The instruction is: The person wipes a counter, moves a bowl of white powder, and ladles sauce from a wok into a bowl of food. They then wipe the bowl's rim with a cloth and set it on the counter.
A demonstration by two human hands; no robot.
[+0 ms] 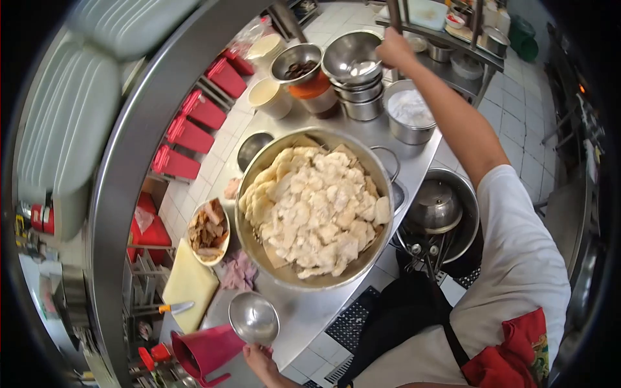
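A stainless steel worktable (299, 323) bears a wide, handled steel pot (323, 282), heaped with pale, floury-looking pieces (317, 207). Beyond it stands a stack of steel vessels (362, 108). A magenta pitcher (208, 352) sits at the table's near end. Just beside it, over the table, is a small steel bowl (253, 317), gripped at its edge by the left hand (260, 362). The right hand (396, 50) looks closed at an upright brown bar (394, 14); whether it grips the bar, I cannot tell.
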